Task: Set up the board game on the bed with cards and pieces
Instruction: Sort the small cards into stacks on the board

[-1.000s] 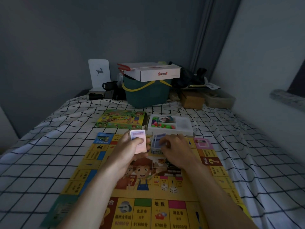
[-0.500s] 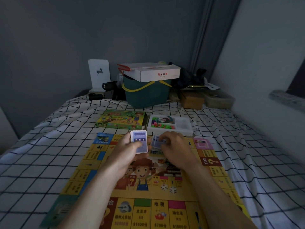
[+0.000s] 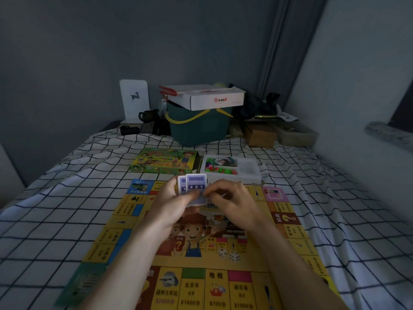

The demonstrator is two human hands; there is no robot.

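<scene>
Head view: above the game board (image 3: 134, 220), left hand (image 3: 169, 204) grips upright cards (image 3: 194, 183), long axis vertical, faces toward the camera; right hand (image 3: 230, 202) pinches their lower edge.

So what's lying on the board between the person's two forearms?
In the head view, two white dice lie on the game board, between the forearms, below the cards both hands hold.

Head view. Left hand (image 3: 172, 202) grips a small fan of purple-faced cards (image 3: 193, 184) upright above the game board (image 3: 288, 222); right hand (image 3: 232, 200) pinches the cards' lower edge. Two white dice (image 3: 229, 254) lie on the board. Beyond it, on the checked bedsheet (image 3: 55, 209): game box (image 3: 164, 161) and piece tray (image 3: 245, 168).
</scene>
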